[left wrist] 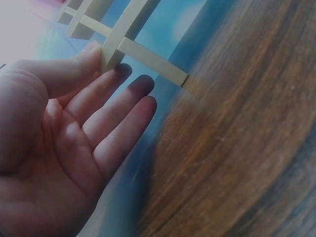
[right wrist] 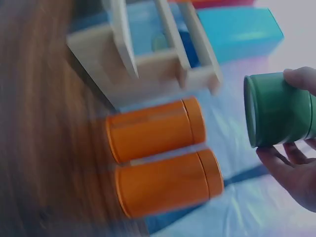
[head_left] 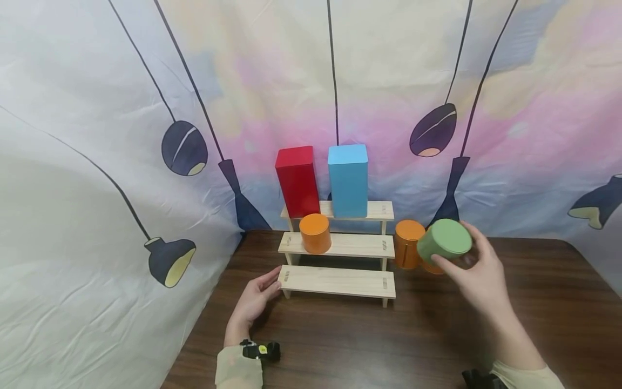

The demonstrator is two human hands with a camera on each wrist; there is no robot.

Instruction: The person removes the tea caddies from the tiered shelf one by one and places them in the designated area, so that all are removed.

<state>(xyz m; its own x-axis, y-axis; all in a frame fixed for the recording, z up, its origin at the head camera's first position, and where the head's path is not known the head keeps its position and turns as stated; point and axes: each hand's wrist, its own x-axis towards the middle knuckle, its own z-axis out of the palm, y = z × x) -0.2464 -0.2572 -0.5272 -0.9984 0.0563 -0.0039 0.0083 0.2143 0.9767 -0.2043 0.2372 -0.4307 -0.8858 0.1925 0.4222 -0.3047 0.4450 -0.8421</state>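
Green, metal-looking and cylindrical, the can (head_left: 444, 243) in the head view is pinched between the thumb and fingers of the right hand (head_left: 481, 278), above the dark wood-grain worktop (head_left: 340, 346) and right of the pale wooden three-step stand (head_left: 337, 281). Its lid faces up towards the camera; the long axis leans, base slightly towards the stand. A red rectangular box (head_left: 298, 183) and a light-blue rectangular box (head_left: 348, 183) stand on the top step, an orange cylindrical tin (head_left: 315, 235) on the middle one. Carrying seems the step in hand; the next move probably calls for levelling the base before release. In the left-wrist view the left hand (left wrist: 64, 143) pinches a step's end, other fingers extended. The right-wrist view shows the can apart from two orange cylindrical canisters (right wrist: 165, 182), its axis roughly parallel to theirs
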